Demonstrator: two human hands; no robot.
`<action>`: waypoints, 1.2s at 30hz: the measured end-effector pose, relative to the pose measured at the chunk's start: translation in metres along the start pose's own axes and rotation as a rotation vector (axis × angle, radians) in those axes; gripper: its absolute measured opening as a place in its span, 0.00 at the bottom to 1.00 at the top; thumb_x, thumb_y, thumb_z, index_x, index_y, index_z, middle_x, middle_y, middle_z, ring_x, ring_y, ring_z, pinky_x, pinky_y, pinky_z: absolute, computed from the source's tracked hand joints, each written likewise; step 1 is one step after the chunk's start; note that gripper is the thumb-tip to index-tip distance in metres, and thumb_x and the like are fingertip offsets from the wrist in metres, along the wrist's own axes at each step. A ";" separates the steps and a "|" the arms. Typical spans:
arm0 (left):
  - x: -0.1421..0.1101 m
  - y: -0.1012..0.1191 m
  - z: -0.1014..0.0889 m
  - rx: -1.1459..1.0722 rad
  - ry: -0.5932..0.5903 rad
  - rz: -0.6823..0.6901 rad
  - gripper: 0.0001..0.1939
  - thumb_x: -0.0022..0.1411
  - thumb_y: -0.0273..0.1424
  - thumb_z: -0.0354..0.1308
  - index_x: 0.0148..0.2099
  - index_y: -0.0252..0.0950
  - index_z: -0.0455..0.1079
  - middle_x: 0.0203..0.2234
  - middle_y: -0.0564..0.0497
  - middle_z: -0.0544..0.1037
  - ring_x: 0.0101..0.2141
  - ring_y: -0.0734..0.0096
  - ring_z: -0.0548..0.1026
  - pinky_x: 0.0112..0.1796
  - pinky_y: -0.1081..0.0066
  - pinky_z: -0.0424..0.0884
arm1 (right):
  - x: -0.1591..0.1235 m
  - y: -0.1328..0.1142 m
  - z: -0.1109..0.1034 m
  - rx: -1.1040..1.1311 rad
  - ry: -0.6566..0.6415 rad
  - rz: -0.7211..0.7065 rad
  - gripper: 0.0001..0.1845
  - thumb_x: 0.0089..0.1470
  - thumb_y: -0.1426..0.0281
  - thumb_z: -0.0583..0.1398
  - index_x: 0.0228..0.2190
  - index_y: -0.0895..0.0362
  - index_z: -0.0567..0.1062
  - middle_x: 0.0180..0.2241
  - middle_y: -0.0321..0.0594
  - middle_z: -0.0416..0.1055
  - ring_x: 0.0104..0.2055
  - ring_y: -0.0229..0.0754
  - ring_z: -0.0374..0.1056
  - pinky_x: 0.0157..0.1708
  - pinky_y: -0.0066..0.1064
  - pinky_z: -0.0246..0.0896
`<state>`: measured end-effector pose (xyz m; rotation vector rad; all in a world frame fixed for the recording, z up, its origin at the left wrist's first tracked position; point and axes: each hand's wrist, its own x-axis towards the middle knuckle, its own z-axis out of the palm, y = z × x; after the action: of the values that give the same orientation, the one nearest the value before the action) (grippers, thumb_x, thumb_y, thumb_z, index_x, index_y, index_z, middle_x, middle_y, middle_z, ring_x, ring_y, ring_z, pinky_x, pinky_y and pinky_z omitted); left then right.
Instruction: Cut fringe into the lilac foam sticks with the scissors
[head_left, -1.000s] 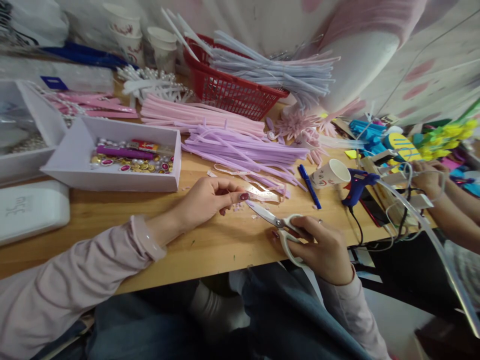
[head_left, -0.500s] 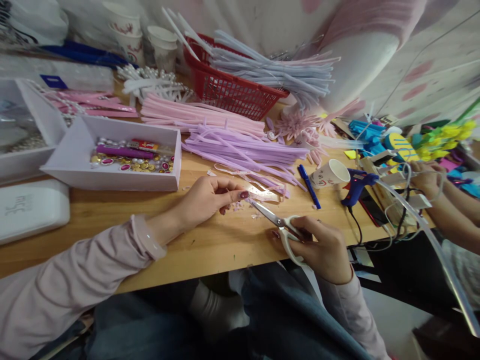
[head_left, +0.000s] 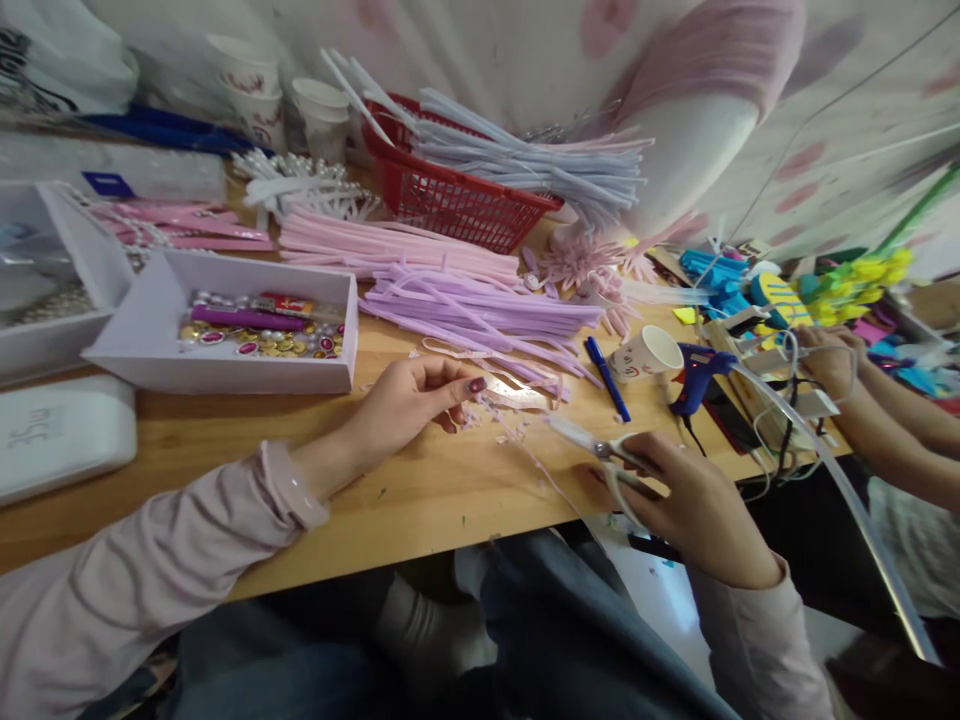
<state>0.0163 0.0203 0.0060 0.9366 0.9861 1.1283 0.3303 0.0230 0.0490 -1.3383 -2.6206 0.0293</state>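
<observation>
My left hand point(head_left: 420, 405) is above the table, thumb and forefinger pinched on one end of a thin pale strand point(head_left: 536, 460). From the fingertips the strand slants down to the right, past the table's front edge. My right hand point(head_left: 697, 505) grips scissors point(head_left: 602, 450) by their pale handles, fingers through the loops. The blades point left, apart from my left hand, and look smeared by motion. Small lilac scraps point(head_left: 472, 415) and a flat, shiny lace-like ribbon point(head_left: 517, 392) lie on the table just beyond my left fingertips.
Lilac pipe cleaners point(head_left: 480, 310) and pink ones point(head_left: 390, 245) lie behind. A white box point(head_left: 225, 375) of beads stands left. At right are a blue marker point(head_left: 607, 378), a paper cup point(head_left: 649, 355), a glue gun point(head_left: 701, 375) with cables, and another person's hands point(head_left: 829, 365).
My right hand has drawn the scissors right and slightly down, away from my left fingertips. The thin strand now shows between the hands. My left hand has barely moved.
</observation>
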 end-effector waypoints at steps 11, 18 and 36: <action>-0.001 0.002 0.002 0.033 0.083 0.018 0.14 0.47 0.39 0.69 0.30 0.33 0.73 0.19 0.56 0.73 0.19 0.80 0.68 0.24 0.76 0.69 | 0.001 -0.005 -0.006 -0.064 -0.079 -0.084 0.08 0.51 0.68 0.60 0.36 0.54 0.70 0.31 0.40 0.72 0.33 0.45 0.70 0.32 0.33 0.62; -0.001 0.003 0.004 0.007 0.135 0.044 0.14 0.45 0.32 0.70 0.33 0.33 0.71 0.23 0.55 0.76 0.21 0.79 0.70 0.26 0.74 0.71 | -0.005 -0.002 -0.011 -0.086 0.027 -0.083 0.06 0.53 0.67 0.60 0.35 0.54 0.71 0.30 0.39 0.73 0.31 0.44 0.71 0.31 0.32 0.62; -0.001 0.000 0.004 0.001 0.148 0.075 0.12 0.46 0.30 0.68 0.32 0.33 0.68 0.25 0.53 0.76 0.24 0.78 0.71 0.23 0.77 0.69 | 0.011 -0.059 0.029 0.043 0.155 -0.029 0.11 0.53 0.63 0.62 0.28 0.54 0.67 0.20 0.32 0.67 0.20 0.34 0.61 0.22 0.27 0.53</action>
<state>0.0197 0.0192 0.0067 0.9063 1.0786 1.2747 0.2713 -0.0013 0.0287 -1.2362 -2.4959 -0.0214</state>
